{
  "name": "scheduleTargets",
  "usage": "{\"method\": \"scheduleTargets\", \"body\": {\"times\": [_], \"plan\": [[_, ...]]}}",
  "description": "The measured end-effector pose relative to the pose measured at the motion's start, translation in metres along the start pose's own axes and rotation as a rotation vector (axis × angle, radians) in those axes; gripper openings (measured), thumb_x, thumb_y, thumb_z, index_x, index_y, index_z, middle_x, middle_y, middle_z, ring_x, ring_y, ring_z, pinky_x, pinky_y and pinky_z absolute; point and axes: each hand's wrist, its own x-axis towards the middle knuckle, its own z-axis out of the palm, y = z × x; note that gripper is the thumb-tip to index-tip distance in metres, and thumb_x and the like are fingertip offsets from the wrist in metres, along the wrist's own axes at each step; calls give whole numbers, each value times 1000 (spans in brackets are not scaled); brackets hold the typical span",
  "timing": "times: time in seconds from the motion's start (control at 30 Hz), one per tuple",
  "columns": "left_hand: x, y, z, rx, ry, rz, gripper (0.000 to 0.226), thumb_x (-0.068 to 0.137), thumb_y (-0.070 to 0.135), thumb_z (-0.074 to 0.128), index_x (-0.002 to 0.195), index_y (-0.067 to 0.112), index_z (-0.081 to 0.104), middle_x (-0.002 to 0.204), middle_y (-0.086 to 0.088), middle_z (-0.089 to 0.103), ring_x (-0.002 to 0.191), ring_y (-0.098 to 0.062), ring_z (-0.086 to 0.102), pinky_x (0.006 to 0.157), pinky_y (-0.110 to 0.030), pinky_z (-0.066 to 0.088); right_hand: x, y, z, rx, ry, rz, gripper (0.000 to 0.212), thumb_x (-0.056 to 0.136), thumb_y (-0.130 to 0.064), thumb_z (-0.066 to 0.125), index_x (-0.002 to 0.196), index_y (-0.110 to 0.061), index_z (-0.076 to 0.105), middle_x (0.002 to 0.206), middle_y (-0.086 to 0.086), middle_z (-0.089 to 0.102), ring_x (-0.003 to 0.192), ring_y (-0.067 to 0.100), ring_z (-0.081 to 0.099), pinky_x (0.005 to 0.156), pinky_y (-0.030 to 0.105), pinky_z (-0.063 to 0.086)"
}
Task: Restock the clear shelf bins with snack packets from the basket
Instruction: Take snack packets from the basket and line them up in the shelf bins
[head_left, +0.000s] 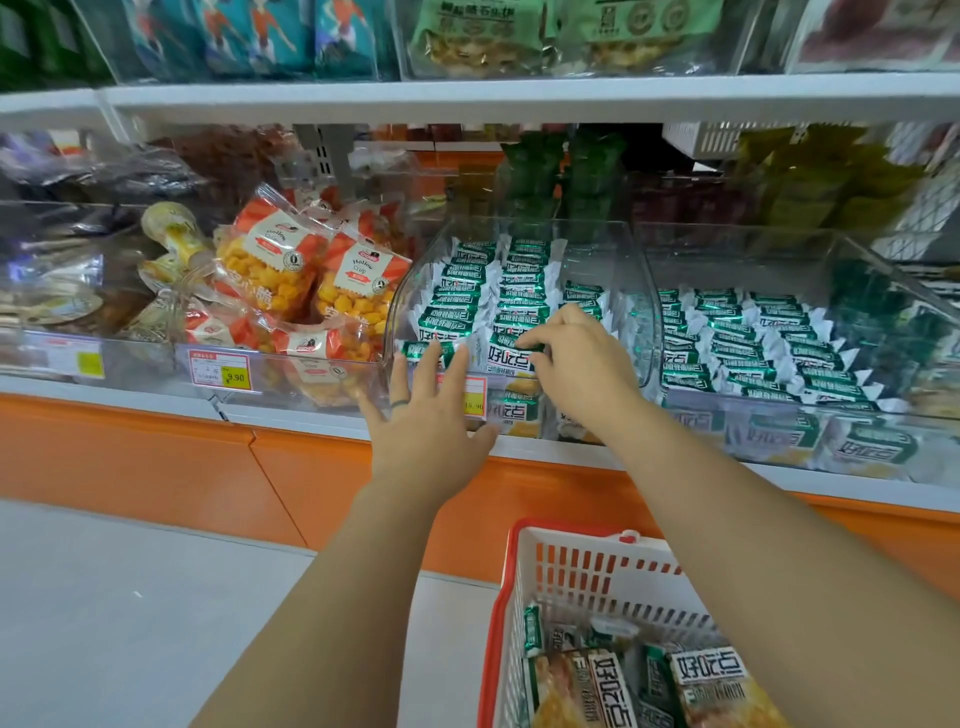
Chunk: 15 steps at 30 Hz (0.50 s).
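Right grip (582, 364) on packet (505, 341), inside bin (399, 306)

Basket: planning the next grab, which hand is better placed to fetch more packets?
Probably left: the left hand is open and empty at the clear bin's front; the right hand pinches a packet inside it.

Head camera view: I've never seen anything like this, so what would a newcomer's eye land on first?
Two bare arms reach into the middle: the left hand spreads open at the front of a clear bin, and the right hand curls over the green-and-white packets lined up in rows inside it. To the left glow orange-and-yellow snack bags, and at the bottom right sits a red-and-white basket holding more packets.
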Motion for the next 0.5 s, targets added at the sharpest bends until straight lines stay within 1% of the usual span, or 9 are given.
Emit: {"method": "scheduleTargets", "body": {"times": [0.1, 0.2, 0.27, 0.33, 0.37, 0.4, 0.43, 0.47, 0.5], "plan": [[1, -1, 0, 4, -24, -22, 81, 90, 63, 39, 149, 36, -9, 159, 7, -13, 146, -27, -15, 112, -65, 0, -1, 2, -6, -11, -79, -18, 35, 96, -15, 46, 122, -31, 61, 113, -3, 48, 109, 18, 44, 93, 39, 42], [-2, 3, 0, 24, -2, 8, 78, 91, 62, 37, 151, 34, -5, 159, 3, -16, 145, -28, -16, 112, -64, -1, -9, 4, -12, -50, -114, -87, 40, 95, -14, 43, 131, -30, 54, 118, -3, 46, 116, 19, 39, 99, 37, 35], [-8, 6, 1, 41, 21, 38, 75, 93, 57, 38, 151, 33, -3, 158, 2, -19, 145, -29, -16, 111, -62, -2, -19, 7, -15, -21, -45, -131, 41, 94, -12, 44, 131, -26, 54, 122, -2, 48, 117, 19, 38, 100, 36, 33], [-17, 10, 5, 29, 70, 64, 72, 95, 49, 42, 151, 32, 0, 158, 1, -18, 146, -29, -12, 113, -59, 0, -32, 9, -21, 26, 80, -200, 36, 93, -9, 47, 124, -19, 61, 118, 0, 53, 112, 19, 43, 96, 34, 36], [-23, 14, 8, 9, 122, 82, 70, 95, 44, 46, 151, 31, 6, 159, -1, -12, 146, -29, -7, 114, -57, 3, -39, 9, -24, 53, 136, -245, 31, 91, -8, 50, 118, -16, 64, 112, 1, 56, 107, 20, 46, 92, 33, 38], [-29, 18, 11, -27, 192, 110, 66, 93, 37, 51, 150, 28, 18, 160, -5, 0, 146, -31, 5, 113, -57, 9, -48, 11, -26, 84, 174, -286, 27, 90, -6, 52, 111, -13, 67, 105, 2, 59, 102, 20, 50, 86, 30, 40], [-35, 23, 16, -78, 272, 150, 60, 89, 27, 57, 144, 23, 34, 157, -10, 18, 142, -33, 22, 111, -58, 19, -58, 14, -27, 118, 197, -311, 23, 89, -5, 54, 105, -12, 68, 100, 3, 61, 96, 19, 53, 80, 27, 41], [-40, 28, 21, -129, 346, 202, 51, 84, 18, 59, 134, 18, 49, 147, -12, 38, 131, -34, 40, 106, -57, 30, -71, 20, -24, 148, 207, -311, 21, 88, -5, 54, 101, -10, 69, 95, 3, 62, 90, 17, 55, 76, 25, 42], [-46, 34, 29, -170, 400, 250, 44, 79, 13, 57, 123, 15, 58, 134, -11, 53, 118, -33, 53, 100, -54, 39, -86, 28, -19, 173, 205, -283, 19, 87, -6, 54, 99, -10, 69, 93, 3, 63, 85, 16, 56, 72, 26, 44]]}}
